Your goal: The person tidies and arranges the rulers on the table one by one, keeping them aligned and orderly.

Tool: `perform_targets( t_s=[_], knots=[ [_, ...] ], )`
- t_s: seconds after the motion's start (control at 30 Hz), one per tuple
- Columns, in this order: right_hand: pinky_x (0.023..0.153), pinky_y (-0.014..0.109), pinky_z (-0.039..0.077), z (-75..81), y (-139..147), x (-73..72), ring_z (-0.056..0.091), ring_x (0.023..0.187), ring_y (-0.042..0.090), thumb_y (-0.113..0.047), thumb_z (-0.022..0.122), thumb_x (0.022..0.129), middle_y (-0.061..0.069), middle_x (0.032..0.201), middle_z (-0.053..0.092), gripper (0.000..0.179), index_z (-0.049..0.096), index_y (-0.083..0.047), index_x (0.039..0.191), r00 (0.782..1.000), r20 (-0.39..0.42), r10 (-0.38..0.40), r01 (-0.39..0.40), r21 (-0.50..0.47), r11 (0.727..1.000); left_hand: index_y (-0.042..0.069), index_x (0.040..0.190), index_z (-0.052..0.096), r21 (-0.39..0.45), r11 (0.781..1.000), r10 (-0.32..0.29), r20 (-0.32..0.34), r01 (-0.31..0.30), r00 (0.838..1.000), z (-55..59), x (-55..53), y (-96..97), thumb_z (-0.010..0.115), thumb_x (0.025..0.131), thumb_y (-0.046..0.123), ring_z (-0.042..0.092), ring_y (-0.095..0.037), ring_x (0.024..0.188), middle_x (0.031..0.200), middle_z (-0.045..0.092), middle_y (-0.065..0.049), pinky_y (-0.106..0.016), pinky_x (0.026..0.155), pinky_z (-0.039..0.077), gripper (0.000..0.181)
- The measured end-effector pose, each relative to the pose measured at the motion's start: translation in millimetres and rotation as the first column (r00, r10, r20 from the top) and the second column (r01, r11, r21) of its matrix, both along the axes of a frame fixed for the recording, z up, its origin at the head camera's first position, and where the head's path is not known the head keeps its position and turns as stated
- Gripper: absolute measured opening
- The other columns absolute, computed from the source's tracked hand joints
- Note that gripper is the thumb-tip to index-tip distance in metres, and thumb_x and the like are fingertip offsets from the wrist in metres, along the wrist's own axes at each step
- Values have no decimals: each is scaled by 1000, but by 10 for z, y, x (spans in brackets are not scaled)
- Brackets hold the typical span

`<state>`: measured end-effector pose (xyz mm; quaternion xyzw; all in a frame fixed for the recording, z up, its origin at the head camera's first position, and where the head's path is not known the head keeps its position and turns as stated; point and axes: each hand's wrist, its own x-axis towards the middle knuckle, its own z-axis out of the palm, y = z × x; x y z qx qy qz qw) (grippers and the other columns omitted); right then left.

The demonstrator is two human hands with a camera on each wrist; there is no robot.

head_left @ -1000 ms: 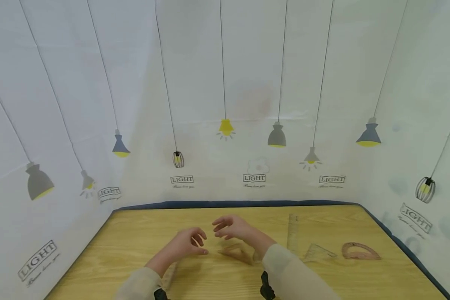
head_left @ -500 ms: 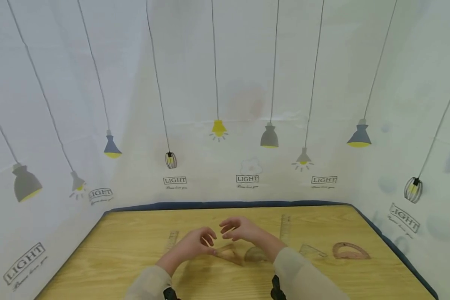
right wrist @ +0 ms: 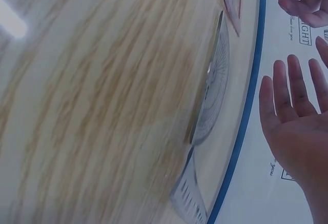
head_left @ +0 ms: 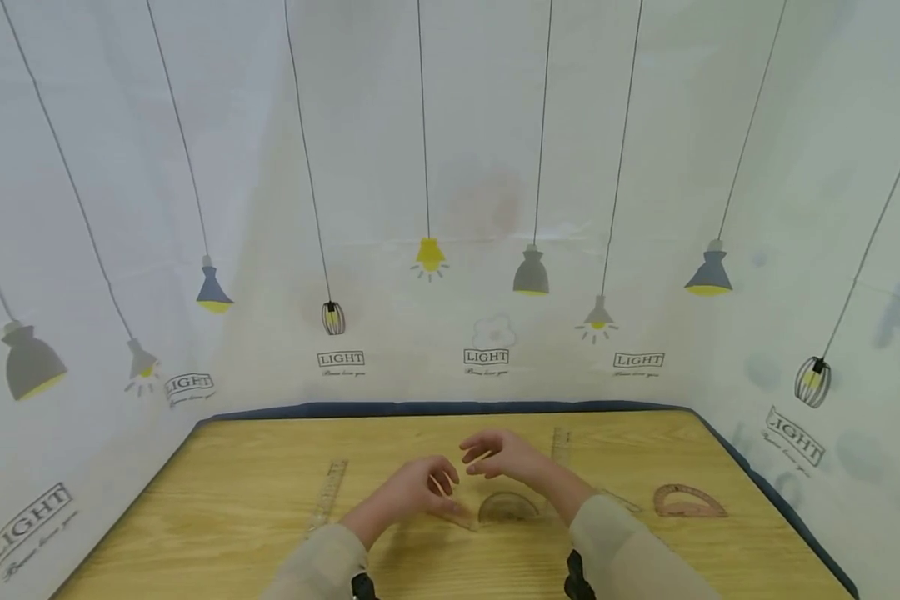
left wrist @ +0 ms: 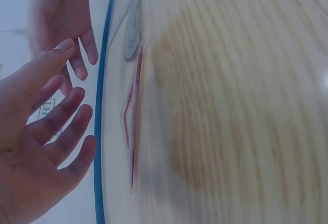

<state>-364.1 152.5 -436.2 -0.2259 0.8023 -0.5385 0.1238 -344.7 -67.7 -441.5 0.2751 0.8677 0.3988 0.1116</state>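
Observation:
My left hand (head_left: 418,490) hovers over a pinkish clear set square (left wrist: 134,116) and hides most of it in the head view. Its fingers bend loosely with nothing between them. To its right my right hand (head_left: 501,455), also in the air, has relaxed fingers and holds nothing. The two hands are close but apart. A clear protractor (head_left: 508,507) lies flat on the table below the right hand. Under the right forearm is another clear set square (right wrist: 188,193), mostly covered by the sleeve in the head view.
A clear ruler (head_left: 327,497) lies left of the left hand. A second ruler (head_left: 561,447) is behind the right forearm, partly hidden. A pinkish protractor (head_left: 690,502) lies toward the right of the wooden table (head_left: 255,467). Curtain walls (head_left: 390,167) with printed lamps surround the table.
Both hands have shifted right over the table. The left hand now covers most of the pinkish set square, and the clear protractor has come into fuller view. The head view has turned slightly right.

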Motion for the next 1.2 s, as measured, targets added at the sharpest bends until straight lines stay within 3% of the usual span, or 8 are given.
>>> perform_targets(
  t_s=[0.17, 0.43, 0.9, 1.1, 1.2],
  knots=[
    [87, 51, 51, -42, 94, 5, 64, 99, 25, -11, 68, 92, 19, 118, 63, 38, 59, -1, 128, 1000, -7, -1, 1, 1, 1000, 5, 106, 64, -4, 1000, -11, 27, 11, 1000, -44, -1, 142, 80, 83, 16, 61, -16, 83, 91, 63, -1, -35, 76, 51, 30],
    [87, 50, 50, -63, 321, 43, 61, 107, 27, -12, 67, 93, 20, 121, 61, 42, 56, 1, 132, 1000, 14, 5, -5, -30, 1000, 5, 105, 64, 58, 998, -26, 74, 22, 997, -70, 16, 385, 79, 84, 13, 62, -17, 83, 92, 63, -1, -36, 76, 52, 27],
    [88, 47, 51, -67, 837, 2, 56, 114, 38, -8, 63, 94, 26, 126, 57, 43, 54, 1, 135, 999, -35, 4, -4, -8, 1000, 8, 104, 65, 78, 994, -85, 64, 80, 994, -212, -108, 807, 79, 83, 14, 61, -10, 81, 91, 63, 3, -29, 74, 52, 26],
    [90, 52, 49, -68, 996, -16, 61, 108, 31, -11, 64, 94, 28, 127, 56, 44, 53, 1, 135, 1000, -18, -17, 18, 12, 1000, 10, 101, 65, 62, 995, -78, 48, 75, 996, -222, -96, 935, 81, 81, 14, 60, -9, 82, 89, 62, 6, -28, 75, 51, 26],
    [89, 54, 48, -83, 1066, -48, 61, 108, 34, -11, 65, 93, 30, 126, 55, 46, 52, 3, 135, 1000, -14, -14, 14, 11, 1000, 9, 101, 65, 78, 993, -91, 67, 86, 994, -204, -75, 994, 81, 81, 14, 60, -10, 82, 91, 62, 4, -29, 74, 51, 26]
  ],
)
